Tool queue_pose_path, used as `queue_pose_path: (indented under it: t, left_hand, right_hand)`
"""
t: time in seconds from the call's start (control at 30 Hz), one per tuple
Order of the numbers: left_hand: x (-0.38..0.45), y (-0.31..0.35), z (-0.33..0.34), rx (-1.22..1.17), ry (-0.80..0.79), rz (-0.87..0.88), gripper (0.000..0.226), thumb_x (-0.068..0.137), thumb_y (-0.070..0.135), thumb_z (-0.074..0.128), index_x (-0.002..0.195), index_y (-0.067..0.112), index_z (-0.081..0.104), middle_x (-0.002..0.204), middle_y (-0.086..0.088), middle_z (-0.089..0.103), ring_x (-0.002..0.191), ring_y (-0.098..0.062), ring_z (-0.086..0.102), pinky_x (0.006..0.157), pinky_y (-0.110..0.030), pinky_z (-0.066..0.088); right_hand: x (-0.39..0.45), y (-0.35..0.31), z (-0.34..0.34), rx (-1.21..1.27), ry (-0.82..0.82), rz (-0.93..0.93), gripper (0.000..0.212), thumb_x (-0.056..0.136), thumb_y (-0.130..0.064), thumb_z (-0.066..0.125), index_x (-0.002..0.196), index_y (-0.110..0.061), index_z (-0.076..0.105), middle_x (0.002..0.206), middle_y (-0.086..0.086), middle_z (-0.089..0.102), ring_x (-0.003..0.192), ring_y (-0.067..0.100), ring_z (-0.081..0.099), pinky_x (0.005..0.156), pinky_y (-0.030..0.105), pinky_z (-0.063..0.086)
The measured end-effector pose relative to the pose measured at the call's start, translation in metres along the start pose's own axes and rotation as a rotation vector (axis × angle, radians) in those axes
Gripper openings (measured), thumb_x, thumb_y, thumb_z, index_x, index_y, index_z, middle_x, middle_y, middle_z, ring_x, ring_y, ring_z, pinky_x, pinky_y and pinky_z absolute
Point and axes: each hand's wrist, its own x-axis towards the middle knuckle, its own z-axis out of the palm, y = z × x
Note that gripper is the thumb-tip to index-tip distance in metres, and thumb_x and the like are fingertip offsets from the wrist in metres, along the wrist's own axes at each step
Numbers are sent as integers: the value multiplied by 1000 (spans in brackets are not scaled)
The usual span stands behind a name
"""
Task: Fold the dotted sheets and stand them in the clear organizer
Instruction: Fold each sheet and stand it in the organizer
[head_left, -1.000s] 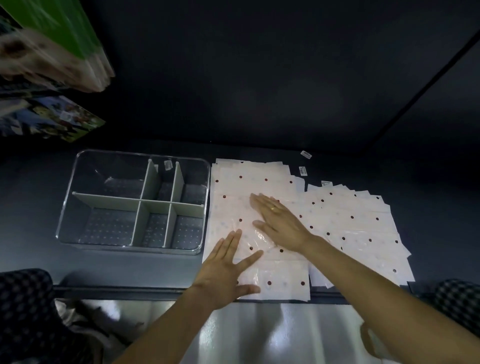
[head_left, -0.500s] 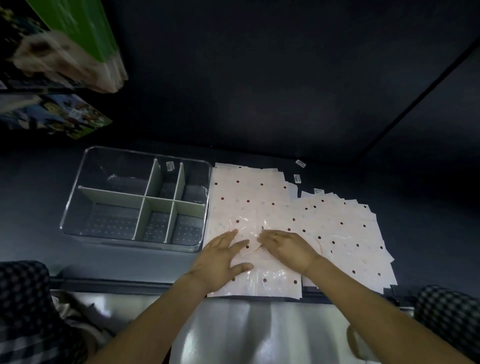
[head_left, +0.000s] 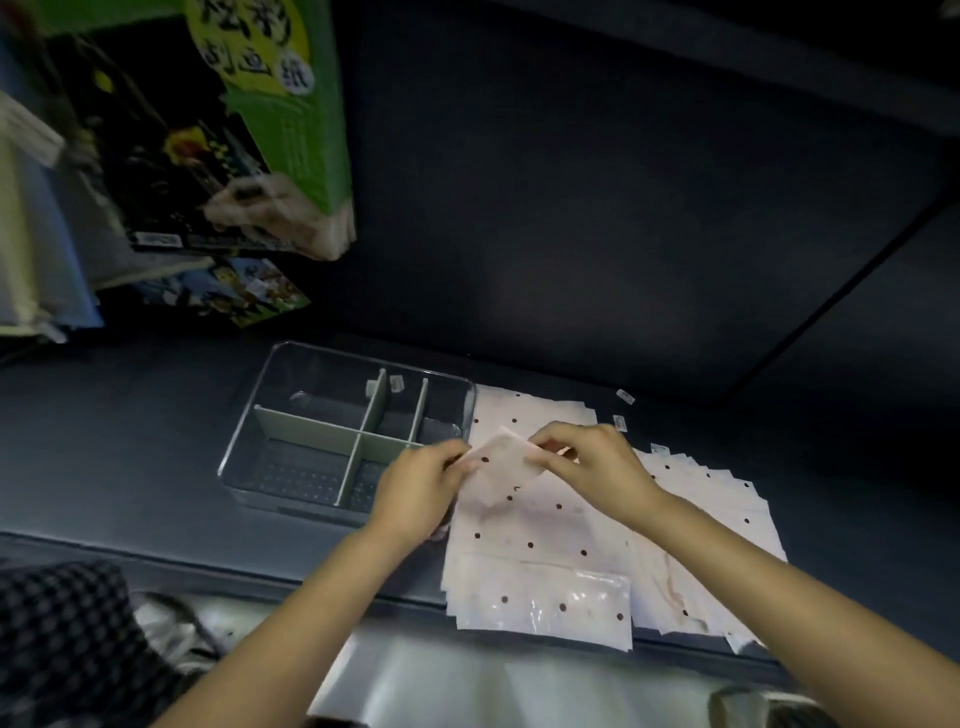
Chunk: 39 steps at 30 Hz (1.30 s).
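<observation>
Dark and flat, the counter (head_left: 130, 447) carries a clear organizer (head_left: 291, 410) on the left and a big spread of dotted sheets (head_left: 540, 540) on the right. A moment ago both hands lay flat on the pile, pressing and sliding the top sheet. Now they have come up off the pile with one sheet between them. The left hand (head_left: 418, 491) pinches the near left edge of the lifted sheet (head_left: 501, 470), and the right hand (head_left: 597, 467) pinches its far right edge, so each grip is closed on that same sheet. It hangs in the air just above the pile, right beside the organizer's right wall. It looks smaller than the flat ones and seems bent over on itself, but it is blurry, so I cannot say for sure how many folds it has. This means the picking part is done and the folding part has begun. The organizer has gray dividers (head_left: 363, 441) that split it into little boxes, and I see no sheet standing in any of them, so the job looks close to its start. Many sheets wait on the pile. Next, the fold likely needs a firm press so the sheet can stand up in a box without popping open.
</observation>
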Motion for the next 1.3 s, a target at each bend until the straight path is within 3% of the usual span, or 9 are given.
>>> queue_pose_path:
  t: [0.13,0.23,0.37,0.5,0.67,0.77,0.97,1.1,1.3]
  left_hand:
    - [-14,-49,-43,157,241,-46,23,93,25,58,114,18,63,103,1,67,93,-22,60,71,-33,46]
    - [-33,-95,-58,316,206,-225,34,95,37,51,118,14,60,111,-8,66,103,-31,58,86,-39,44]
    - [-49,-120,-49,463,104,-158,38,91,55,47,107,27,66,99,2,71,98,-23,60,92,-34,35]
    - [-52,-129,-39,493,186,-53,48,86,62,35,90,29,71,75,11,69,76,-16,62,79,-30,30]
    - [-47,-130,-32,457,273,-41,33,83,58,58,80,28,70,62,11,64,65,-15,59,72,-31,28]
    - [-46,-128,-30,434,275,-80,31,82,55,60,79,26,69,62,9,63,66,-16,57,72,-32,29]
    - [-49,-136,-30,437,235,-132,55,88,60,23,94,28,67,78,8,68,80,-18,55,79,-33,27]
    - [-47,-138,-31,463,230,-129,63,86,60,19,98,22,68,84,3,70,84,-23,58,80,-35,28]
    - [-41,-114,-27,394,394,-113,50,87,54,40,100,12,64,97,-13,61,93,-34,53,80,-43,36]
  right_hand:
    - [43,-51,12,-79,62,-25,10,90,-27,61,89,-19,67,81,-6,70,77,11,64,72,35,54]
    - [77,-89,31,26,142,-5,10,89,-22,61,80,-20,57,70,-3,68,69,15,65,67,35,54]
    - [116,-126,68,-21,123,-1,10,90,-25,56,82,-19,54,75,2,68,74,23,64,67,39,53]
    - [149,-147,102,-273,77,-68,12,91,-19,51,91,-7,54,83,16,66,75,37,61,59,38,48]
    - [184,-165,144,-168,-69,102,10,86,-19,54,81,-11,51,89,15,67,81,34,63,61,33,46]
    - [202,-176,168,46,-104,271,14,85,-26,56,79,-12,56,90,14,70,84,31,68,77,37,55]
    - [215,-194,203,125,-212,277,42,91,-51,49,68,-17,53,92,12,64,89,29,59,69,28,37]
    - [205,-193,199,101,-325,262,70,89,-69,30,112,-11,62,120,14,60,112,32,54,78,32,37]
    - [139,-133,133,138,-120,50,37,93,-49,47,94,-15,62,93,3,67,88,20,60,76,35,46]
